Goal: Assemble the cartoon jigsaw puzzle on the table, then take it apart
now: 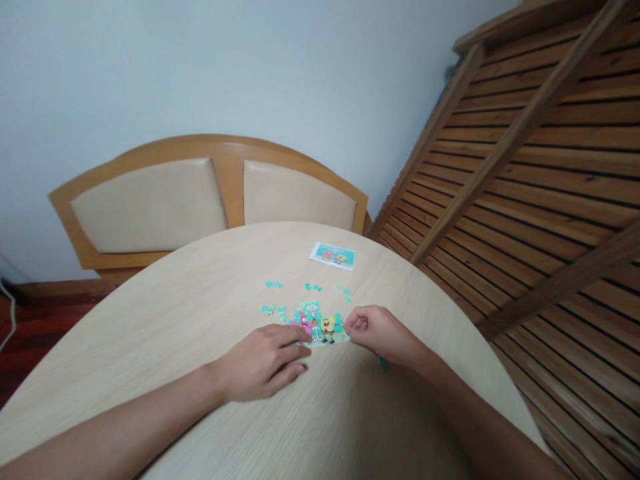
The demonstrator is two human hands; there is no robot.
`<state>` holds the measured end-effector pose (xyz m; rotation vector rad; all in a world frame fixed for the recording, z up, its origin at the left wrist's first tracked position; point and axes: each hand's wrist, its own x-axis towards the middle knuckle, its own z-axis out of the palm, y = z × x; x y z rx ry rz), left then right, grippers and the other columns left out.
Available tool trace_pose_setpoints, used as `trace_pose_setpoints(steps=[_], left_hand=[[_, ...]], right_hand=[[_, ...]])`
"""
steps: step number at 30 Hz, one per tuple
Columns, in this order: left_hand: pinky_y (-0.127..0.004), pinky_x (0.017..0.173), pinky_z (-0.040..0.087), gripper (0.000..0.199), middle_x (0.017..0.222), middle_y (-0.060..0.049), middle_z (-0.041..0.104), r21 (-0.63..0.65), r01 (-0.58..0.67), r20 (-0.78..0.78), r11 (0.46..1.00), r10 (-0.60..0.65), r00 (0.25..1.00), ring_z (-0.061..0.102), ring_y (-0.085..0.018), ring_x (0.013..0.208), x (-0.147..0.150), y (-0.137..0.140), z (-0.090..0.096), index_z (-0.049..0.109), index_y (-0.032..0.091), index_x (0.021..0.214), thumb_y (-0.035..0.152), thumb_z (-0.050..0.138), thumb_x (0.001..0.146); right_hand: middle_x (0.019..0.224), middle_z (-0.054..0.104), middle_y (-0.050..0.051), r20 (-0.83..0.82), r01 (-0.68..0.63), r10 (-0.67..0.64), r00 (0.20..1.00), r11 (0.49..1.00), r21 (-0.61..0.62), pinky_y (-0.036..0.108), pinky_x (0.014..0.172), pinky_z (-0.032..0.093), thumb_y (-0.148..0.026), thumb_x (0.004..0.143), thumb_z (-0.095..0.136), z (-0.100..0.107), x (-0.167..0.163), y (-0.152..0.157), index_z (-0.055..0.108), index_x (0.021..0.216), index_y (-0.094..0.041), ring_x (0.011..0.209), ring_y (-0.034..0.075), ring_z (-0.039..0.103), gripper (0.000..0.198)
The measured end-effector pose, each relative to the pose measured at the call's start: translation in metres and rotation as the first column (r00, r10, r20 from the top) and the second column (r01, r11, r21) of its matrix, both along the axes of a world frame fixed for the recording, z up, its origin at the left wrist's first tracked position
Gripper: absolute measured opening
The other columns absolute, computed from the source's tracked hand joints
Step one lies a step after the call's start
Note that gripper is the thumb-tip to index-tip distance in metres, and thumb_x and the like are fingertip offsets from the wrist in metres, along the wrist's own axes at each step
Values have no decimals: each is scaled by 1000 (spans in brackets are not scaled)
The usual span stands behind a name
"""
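A partly joined cartoon jigsaw puzzle (327,328) lies on the round table, with pink, pale green and yellow figures on a green ground. My left hand (267,360) rests flat with fingers spread, its fingertips on the puzzle's lower left edge. At the right edge, my right hand (369,328) is closed in a pinch on a puzzle piece, which the fingers mostly cover. Loose green puzzle pieces (274,311) lie left of the puzzle, and more small pieces (313,287) are scattered above it. Another green piece (383,364) shows under my right wrist.
Farther back on the pale wooden table (210,287) lies a picture card (334,255) with similar cartoon figures. Behind the table stands a bench with padded back panels (150,205) against a pale wall. Slatted wood (525,167) leans along the right side.
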<state>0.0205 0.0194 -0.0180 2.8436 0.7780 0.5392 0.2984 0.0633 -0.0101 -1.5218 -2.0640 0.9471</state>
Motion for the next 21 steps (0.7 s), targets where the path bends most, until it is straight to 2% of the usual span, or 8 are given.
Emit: trace_pose_setpoints(steps=[9,16,21], left_hand=[[-42,101,52,27,128,-11,64,7,6,16,1000,-6,1000,63,-25,117,0,0,0,65,19,118,29,47,101],[-42,101,52,27,128,-11,65,11,9,25,1000,-9,1000,63,-25,117,0,0,1,65,19,118,29,47,101],[-43,101,52,26,129,-11,64,-2,7,13,1000,-7,1000,62,-26,118,0,0,-1,64,19,119,29,48,101]], right_hand=[[75,75,5,-68,5,-8,998,999,-49,22,60,49,-17,68,61,0,-2,0,73,78,-16,69,17,68,16],[72,75,2,52,-8,6,999,999,37,22,59,46,-15,69,61,0,-4,-2,73,74,-18,66,16,67,13],[72,74,3,122,-35,26,992,996,76,23,59,44,-18,72,59,10,2,-2,75,74,-18,66,17,65,16]])
